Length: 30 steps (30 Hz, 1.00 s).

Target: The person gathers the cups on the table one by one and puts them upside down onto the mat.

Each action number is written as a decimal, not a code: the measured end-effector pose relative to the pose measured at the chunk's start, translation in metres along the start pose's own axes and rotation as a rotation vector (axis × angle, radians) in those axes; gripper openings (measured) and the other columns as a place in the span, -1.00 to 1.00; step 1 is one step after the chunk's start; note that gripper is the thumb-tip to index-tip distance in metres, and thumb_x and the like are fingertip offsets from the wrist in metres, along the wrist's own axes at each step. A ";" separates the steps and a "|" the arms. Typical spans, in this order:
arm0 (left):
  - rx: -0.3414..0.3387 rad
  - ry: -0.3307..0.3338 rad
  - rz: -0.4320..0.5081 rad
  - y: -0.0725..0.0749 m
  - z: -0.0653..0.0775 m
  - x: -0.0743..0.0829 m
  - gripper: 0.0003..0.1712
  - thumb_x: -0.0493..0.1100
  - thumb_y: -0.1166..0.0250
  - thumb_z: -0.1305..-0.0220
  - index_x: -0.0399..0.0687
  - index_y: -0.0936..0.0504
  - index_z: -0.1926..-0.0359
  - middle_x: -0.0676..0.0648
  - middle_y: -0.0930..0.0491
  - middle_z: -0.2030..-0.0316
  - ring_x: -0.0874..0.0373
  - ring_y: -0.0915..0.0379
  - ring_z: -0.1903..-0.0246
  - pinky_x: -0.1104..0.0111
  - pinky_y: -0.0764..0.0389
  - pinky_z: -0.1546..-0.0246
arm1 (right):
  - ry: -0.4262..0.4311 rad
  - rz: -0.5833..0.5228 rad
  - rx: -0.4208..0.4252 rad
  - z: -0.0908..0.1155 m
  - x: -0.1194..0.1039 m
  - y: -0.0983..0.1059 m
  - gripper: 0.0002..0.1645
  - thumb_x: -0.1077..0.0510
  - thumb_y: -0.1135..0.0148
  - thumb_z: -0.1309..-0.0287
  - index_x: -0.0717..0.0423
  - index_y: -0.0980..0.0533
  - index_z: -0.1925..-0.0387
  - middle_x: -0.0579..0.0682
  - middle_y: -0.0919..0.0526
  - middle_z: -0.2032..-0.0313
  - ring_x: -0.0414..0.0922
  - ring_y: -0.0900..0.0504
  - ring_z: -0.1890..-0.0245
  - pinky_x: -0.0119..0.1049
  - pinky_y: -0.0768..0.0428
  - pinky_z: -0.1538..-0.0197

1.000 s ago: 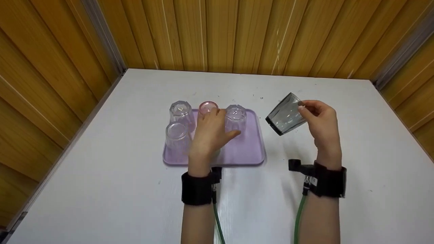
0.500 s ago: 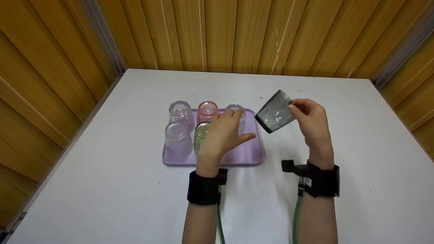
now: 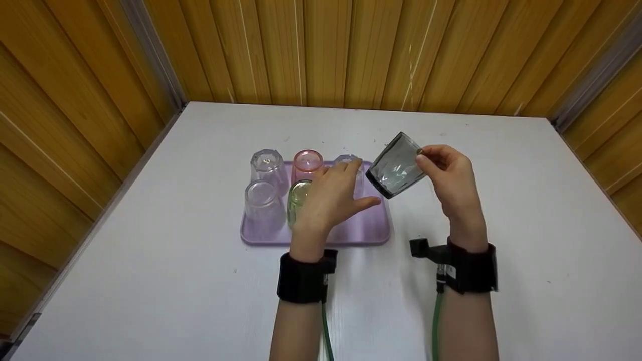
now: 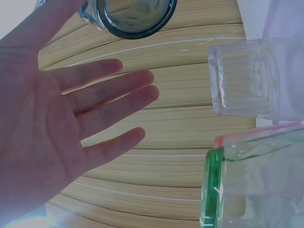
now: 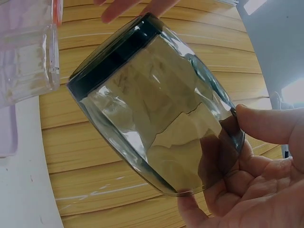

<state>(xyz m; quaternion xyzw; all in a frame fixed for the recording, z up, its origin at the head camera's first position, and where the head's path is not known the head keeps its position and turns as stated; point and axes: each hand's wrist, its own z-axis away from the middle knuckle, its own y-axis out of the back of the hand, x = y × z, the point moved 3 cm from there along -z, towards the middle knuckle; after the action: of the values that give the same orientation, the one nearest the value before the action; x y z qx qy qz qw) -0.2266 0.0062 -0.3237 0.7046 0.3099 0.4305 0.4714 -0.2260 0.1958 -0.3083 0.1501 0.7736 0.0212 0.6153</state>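
Observation:
My right hand point(image 3: 454, 175) pinches a smoky grey glass point(image 3: 395, 166) near its rim. The glass is tilted, its thick dark base point(image 5: 114, 56) pointing down and left, close to the tray's right side. My left hand point(image 3: 331, 198) hovers over the lilac tray point(image 3: 371, 235), fingers straight and spread, holding nothing. In the left wrist view the palm point(image 4: 42, 118) faces the grey glass's base point(image 4: 137, 19). Behind the left hand stands an upside-down clear glass point(image 3: 347, 159), partly hidden. A green glass point(image 3: 299, 193) is half covered by the same hand.
Also upside down on the tray are a pink glass point(image 3: 307, 163) and two clear glasses, one at the back left point(image 3: 268, 168) and one at the front left point(image 3: 262, 200). The white table point(image 3: 150, 250) ends at wood-panelled walls point(image 3: 326, 50).
My right hand has carried the tilted grey glass left, up to the tray's right side. My left hand moved right, uncovering the pink and green glasses, then stayed nearly still.

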 end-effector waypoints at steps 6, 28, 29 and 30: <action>0.007 -0.013 0.000 0.000 -0.001 0.003 -0.09 0.32 -0.24 0.01 -0.09 -0.26 -0.26 -0.10 -0.43 -0.14 0.05 -0.32 -0.16 0.11 -0.22 -0.22 | 0.001 -0.007 -0.010 0.002 -0.003 -0.001 -0.76 0.33 -0.07 -0.16 0.45 -0.41 0.17 -0.06 -0.48 0.31 -0.24 -0.46 0.30 -0.55 -0.49 0.20; 0.090 -0.111 0.056 -0.009 0.010 -0.002 -0.06 0.27 -0.30 0.05 -0.20 -0.26 -0.24 -0.14 -0.50 -0.05 0.03 -0.42 -0.06 0.15 -0.33 -0.15 | 0.012 -0.031 -0.021 0.019 -0.002 -0.017 -0.80 0.35 -0.09 -0.13 0.44 -0.44 0.21 0.01 -0.48 0.34 -0.21 -0.47 0.34 -0.48 -0.49 0.26; 0.098 -0.109 0.063 -0.011 0.014 -0.007 -0.05 0.27 -0.31 0.05 -0.22 -0.26 -0.23 -0.15 -0.50 -0.05 0.02 -0.43 -0.05 0.16 -0.34 -0.14 | 0.007 -0.034 -0.026 0.020 0.000 -0.023 -0.80 0.35 -0.10 -0.12 0.43 -0.45 0.22 0.01 -0.49 0.34 -0.21 -0.47 0.34 -0.48 -0.48 0.26; 0.102 -0.103 0.069 -0.012 0.018 -0.011 -0.04 0.26 -0.32 0.06 -0.23 -0.26 -0.23 -0.16 -0.50 -0.05 0.01 -0.44 -0.03 0.16 -0.35 -0.13 | 0.000 -0.036 -0.036 0.021 0.003 -0.030 -0.81 0.36 -0.10 -0.12 0.43 -0.45 0.22 0.02 -0.50 0.34 -0.20 -0.47 0.34 -0.47 -0.48 0.25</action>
<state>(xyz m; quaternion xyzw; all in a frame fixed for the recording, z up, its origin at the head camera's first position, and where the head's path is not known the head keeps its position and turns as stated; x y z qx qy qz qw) -0.2160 -0.0060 -0.3422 0.7594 0.2821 0.3932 0.4349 -0.2121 0.1648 -0.3224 0.1252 0.7756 0.0242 0.6183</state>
